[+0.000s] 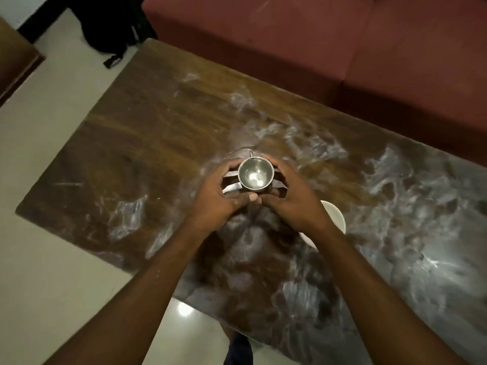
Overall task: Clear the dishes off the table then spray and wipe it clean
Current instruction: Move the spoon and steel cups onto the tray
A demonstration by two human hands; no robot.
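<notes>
cup between hands, bowl right, sofa behind

A dark red sofa fills the top of the view, a seam running between its two cushions. The floor is pale and glossy, with a bright light glare low down. A black bag lies at upper left, near brown wood furniture

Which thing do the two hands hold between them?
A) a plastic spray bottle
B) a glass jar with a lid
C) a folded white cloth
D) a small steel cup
D: the fingers of the left hand and the right hand curl around a small steel cup, whose shiny round inside faces the camera.
</notes>
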